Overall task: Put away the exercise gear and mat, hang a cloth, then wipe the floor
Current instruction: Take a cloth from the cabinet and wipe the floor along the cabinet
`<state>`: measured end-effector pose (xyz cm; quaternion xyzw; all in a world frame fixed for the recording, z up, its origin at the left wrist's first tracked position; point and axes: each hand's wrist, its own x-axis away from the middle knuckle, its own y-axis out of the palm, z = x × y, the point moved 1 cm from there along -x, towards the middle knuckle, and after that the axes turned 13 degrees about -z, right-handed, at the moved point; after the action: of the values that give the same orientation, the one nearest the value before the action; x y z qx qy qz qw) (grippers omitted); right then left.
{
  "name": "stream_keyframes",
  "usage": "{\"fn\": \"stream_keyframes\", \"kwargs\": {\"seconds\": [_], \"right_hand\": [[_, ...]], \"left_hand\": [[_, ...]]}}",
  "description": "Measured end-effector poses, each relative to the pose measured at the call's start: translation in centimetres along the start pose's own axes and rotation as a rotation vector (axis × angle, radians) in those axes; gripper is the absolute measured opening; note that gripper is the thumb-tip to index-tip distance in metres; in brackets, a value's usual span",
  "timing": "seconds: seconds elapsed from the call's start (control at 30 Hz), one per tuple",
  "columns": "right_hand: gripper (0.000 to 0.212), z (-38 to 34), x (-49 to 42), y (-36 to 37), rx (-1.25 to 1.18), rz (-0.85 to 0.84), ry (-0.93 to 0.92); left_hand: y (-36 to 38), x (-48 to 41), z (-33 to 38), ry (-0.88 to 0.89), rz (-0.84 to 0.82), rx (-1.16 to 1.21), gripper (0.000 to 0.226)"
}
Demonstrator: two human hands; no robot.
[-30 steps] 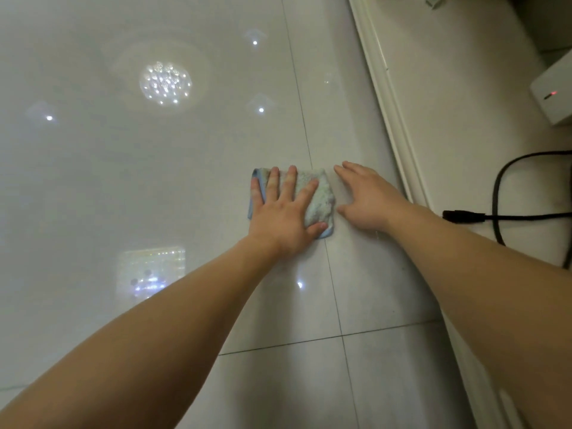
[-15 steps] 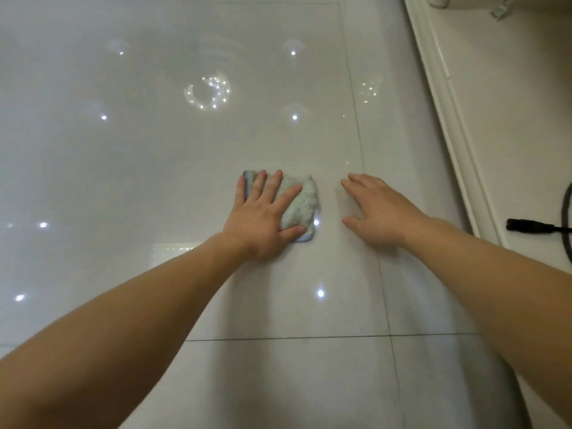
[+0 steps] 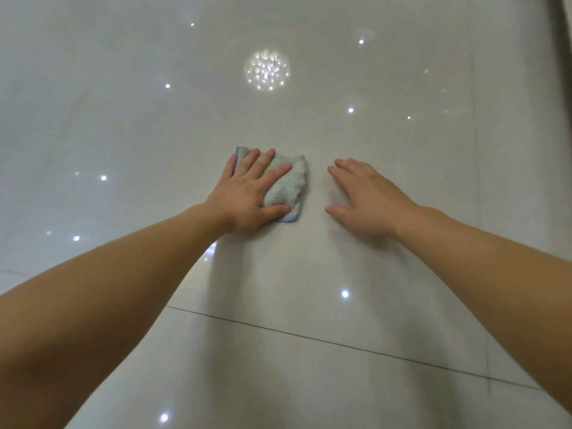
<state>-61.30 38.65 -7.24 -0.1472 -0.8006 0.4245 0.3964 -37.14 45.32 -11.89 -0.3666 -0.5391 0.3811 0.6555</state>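
Left hand flat, fingers spread, right hand flat, both arms outstretched

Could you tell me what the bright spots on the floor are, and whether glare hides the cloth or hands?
Head view: they are ceiling lights mirrored in the glossy floor, the largest a round cluster beyond the cloth; none covers the cloth, the left hand or the right hand. Head view: soft shadows lie on the tiles below the hands; hands and cloth look sharp.
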Motion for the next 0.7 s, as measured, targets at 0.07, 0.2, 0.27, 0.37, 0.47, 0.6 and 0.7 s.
{"fn": "stream_keyframes", "kwargs": {"seconds": [0.07,0.2,0.27,0.37,0.47,0.6,0.7], "right_hand": [[0.079,-1.6,-1.4,-0.2,-0.004,-0.007,-0.019],[0.083,-4.8,-3.9,0.0,-0.022,-0.018,-0.052],[0.085,-6.4,-5.1,0.1,-0.016,-0.02,-0.072],[0.085,-8.6,-6.6,0.1,-0.004,-0.017,-0.099],[0.085,-10.6,-7.7,0.1,0.003,-0.019,-0.125],[0.086,-12.3,-8.6,0.5,0.013,-0.041,-0.139],[0.085,-13.0,-8.8,0.8,0.022,-0.065,-0.128]], "left_hand": [[-0.1,0.8,-2.5,-0.03,-0.004,0.013,0.087],[0.0,2.4,-7.9,-0.104,-0.003,0.038,0.088],[0.0,3.1,-10.2,-0.13,0.0,0.052,0.087],[0.1,4.0,-12.8,-0.156,-0.007,0.063,0.085],[0.2,4.6,-14.2,-0.188,-0.002,0.079,0.086],[0.4,5.8,-16.0,-0.242,0.015,0.071,0.085],[0.5,7.0,-17.5,-0.275,0.013,0.049,0.088]]}}
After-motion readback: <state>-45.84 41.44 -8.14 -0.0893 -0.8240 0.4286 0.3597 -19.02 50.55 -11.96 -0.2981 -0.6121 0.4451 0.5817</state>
